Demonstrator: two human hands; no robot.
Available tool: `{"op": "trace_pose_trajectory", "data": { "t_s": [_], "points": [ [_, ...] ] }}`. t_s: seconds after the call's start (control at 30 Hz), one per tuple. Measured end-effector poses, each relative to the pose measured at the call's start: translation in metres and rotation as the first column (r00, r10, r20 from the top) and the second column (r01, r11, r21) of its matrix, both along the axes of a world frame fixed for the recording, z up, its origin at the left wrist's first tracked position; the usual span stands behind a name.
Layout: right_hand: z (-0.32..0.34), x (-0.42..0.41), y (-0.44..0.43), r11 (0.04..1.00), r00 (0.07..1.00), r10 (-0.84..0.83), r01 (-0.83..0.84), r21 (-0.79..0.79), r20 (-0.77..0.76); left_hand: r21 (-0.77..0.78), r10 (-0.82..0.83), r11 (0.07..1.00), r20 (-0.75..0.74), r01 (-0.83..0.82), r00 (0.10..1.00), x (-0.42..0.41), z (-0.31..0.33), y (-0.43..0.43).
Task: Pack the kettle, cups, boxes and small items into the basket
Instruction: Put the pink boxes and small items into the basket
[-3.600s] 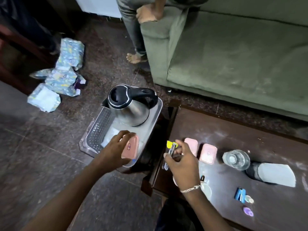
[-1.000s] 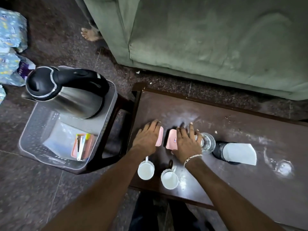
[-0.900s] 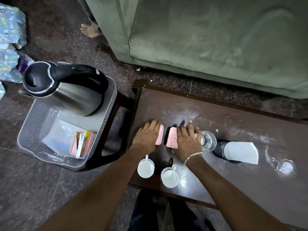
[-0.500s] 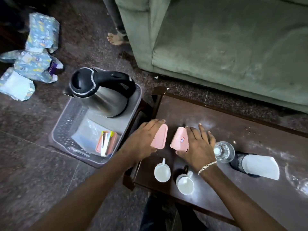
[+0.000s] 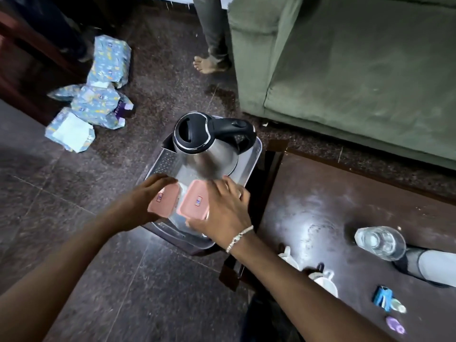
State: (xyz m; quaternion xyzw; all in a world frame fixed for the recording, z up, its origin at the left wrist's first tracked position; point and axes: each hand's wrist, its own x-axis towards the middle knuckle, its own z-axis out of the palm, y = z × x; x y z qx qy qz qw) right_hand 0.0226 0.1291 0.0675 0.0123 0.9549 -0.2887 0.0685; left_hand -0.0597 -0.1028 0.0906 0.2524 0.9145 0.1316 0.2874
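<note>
A clear plastic basket point(image 5: 254, 159) sits on a dark stool left of the table. A steel kettle point(image 5: 204, 149) with a black lid and handle stands in its far end. Over the basket's near end, my left hand point(image 5: 145, 203) grips one pink box point(image 5: 164, 202) and my right hand point(image 5: 222, 208) grips another pink box point(image 5: 193, 202), side by side. Two white cups point(image 5: 323, 280) stand at the near left edge of the dark wooden table point(image 5: 320, 193), partly behind my right forearm. What lies under the boxes in the basket is hidden.
On the table stand a glass point(image 5: 378, 241), a dark bottle with a white label point(image 5: 427, 265), a small blue item point(image 5: 382, 296) and a purple item point(image 5: 394, 324). A green sofa point(image 5: 357, 65) is behind. A person's foot point(image 5: 209, 65) and blue packets point(image 5: 98, 95) are on the floor.
Both hands lifted the two pink boxes off the table and carried them left over the basket. The view swung left with them.
</note>
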Motion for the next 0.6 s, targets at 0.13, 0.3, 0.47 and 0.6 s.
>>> {"op": "trace_pose_trajectory", "data": {
  "t_s": [0.13, 0.3, 0.47, 0.6],
  "points": [
    [-0.023, -0.015, -0.043, 0.997, 0.999, 0.029, -0.03, 0.066, 0.017, -0.062, -0.066, 0.996, 0.031, 0.068, 0.997, -0.015, -0.017, -0.015],
    [-0.05, -0.015, -0.068, 0.984, 0.994, 0.094, -0.103, 0.148, 0.063, -0.154, -0.118, 0.98, 0.083, 0.13, 0.99, -0.03, -0.029, -0.025],
    [-0.056, -0.018, -0.073, 0.979, 0.989, 0.124, -0.136, 0.154, 0.083, -0.171, -0.219, 0.958, 0.088, 0.231, 0.972, -0.038, -0.038, -0.024],
    [-0.053, -0.022, -0.076, 0.966, 0.978, 0.163, -0.185, 0.181, 0.132, -0.163, -0.258, 0.948, 0.113, 0.274, 0.959, -0.04, -0.044, -0.025]
  ]
}}
